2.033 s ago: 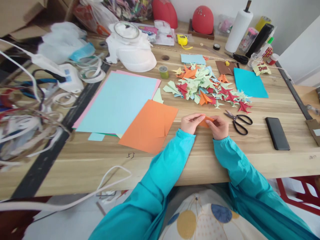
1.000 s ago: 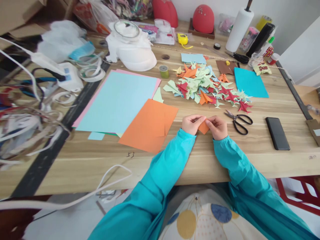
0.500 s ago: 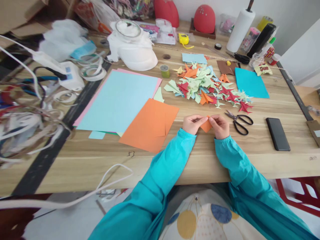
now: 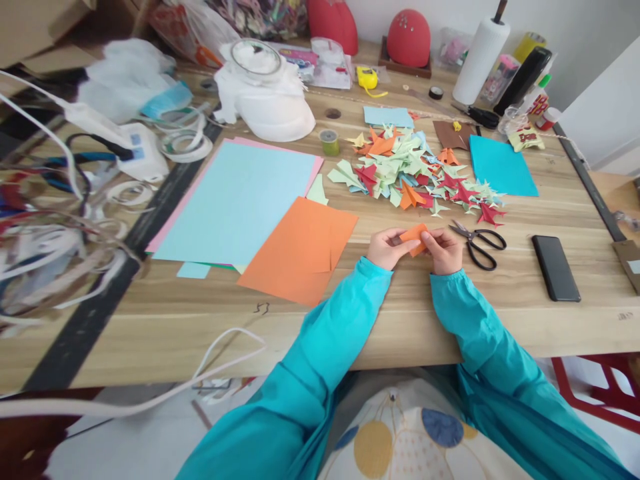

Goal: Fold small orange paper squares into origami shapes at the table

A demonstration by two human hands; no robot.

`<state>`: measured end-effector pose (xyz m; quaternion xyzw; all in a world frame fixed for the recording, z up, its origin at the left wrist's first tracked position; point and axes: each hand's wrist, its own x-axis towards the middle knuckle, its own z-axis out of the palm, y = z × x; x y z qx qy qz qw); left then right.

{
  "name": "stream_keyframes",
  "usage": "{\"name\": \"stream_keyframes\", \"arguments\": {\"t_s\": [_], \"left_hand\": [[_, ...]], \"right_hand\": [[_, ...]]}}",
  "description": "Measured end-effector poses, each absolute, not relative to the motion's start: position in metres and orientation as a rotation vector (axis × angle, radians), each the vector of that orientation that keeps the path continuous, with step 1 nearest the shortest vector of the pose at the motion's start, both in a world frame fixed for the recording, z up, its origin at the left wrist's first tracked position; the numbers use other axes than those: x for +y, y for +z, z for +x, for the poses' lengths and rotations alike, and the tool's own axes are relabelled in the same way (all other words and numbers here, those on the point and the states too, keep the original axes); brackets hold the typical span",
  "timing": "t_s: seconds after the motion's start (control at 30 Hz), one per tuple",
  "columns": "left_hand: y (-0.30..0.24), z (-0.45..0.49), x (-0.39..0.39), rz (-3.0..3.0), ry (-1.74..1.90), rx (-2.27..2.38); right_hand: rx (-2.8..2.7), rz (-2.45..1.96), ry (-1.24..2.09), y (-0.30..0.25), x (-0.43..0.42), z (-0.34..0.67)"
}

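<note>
"Two bare hands meet over a wooden table (image 4: 400,320). Which step is this?"

"Folding, by the look of it. The small orange paper (image 4: 413,235) sits between them, raised toward the camera, pinched at its left by the left hand (image 4: 386,249) and at its right by the thumb and fingers of the right hand (image 4: 447,251)."

"And the next move?"

"Any further crease would call for edges squarely lined up and steady thumb pressure along the fold; a piece this small leaves little room for slips."

"The materials on show?"

"Matt paper, mostly. A large orange sheet (image 4: 285,260), flat, with a thin slit-like line toward its right side, overlaps a smooth pale blue sheet (image 4: 240,200). Beyond the hands lies a heap of folded paper (image 4: 400,160), sharp-pointed and winged, in pale green, red, orange and blue."

"Anything harder?"

"Scissors (image 4: 470,235) with looped black handles, just beside the right hand, and, farther right, a dark, oblong phone (image 4: 556,268)."
</note>
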<state>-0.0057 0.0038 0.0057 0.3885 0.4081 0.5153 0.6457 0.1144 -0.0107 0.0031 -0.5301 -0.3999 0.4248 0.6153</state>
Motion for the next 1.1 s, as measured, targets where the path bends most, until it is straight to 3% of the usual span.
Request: {"name": "stream_keyframes", "arguments": {"t_s": [0.57,1.1], "left_hand": [[0.0,-0.005,0.0,1.104,0.962,0.946],[0.008,-0.005,-0.002,1.085,0.949,0.815]], "right_hand": [[-0.938,-1.193,0.987,-0.002,-0.008,0.12],[-0.592,-1.159,1.105,0.003,-0.006,0.116]]}}
